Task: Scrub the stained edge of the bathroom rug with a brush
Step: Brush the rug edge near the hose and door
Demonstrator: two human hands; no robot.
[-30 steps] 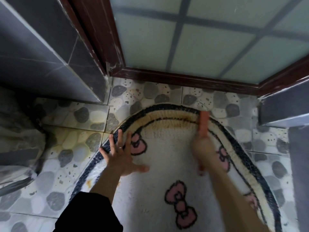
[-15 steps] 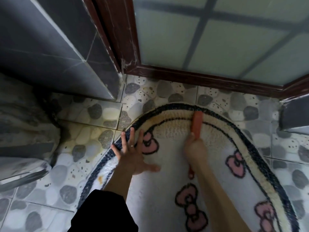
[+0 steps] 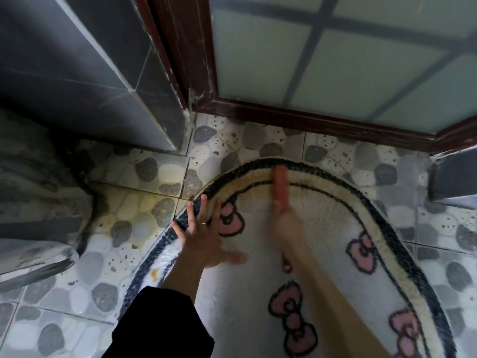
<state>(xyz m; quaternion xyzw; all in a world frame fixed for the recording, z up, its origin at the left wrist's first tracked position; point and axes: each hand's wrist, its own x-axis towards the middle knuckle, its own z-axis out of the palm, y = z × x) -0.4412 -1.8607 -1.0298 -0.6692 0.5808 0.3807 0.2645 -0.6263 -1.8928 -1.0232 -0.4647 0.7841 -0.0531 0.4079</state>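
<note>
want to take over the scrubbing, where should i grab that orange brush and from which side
Grip the brush by its handle, where the right hand wraps it, coming from the near side over the rug. Its long body points away from the person, head across the stained rim, handle end nearest.

This is a home bathroom. The floor [image 3: 165, 174] is laid with glossy tiles printed in a grey and cream pebble pattern, stained yellowish along some grout lines. Dark grey wall tiles [image 3: 77, 60] meet it at a corner. A frosted-glass door [image 3: 335, 60] sits in a worn dark wooden frame [image 3: 309, 120]. A plush white rug [image 3: 245, 293] with pink bows [image 3: 293, 321] lies just before the door.
</note>
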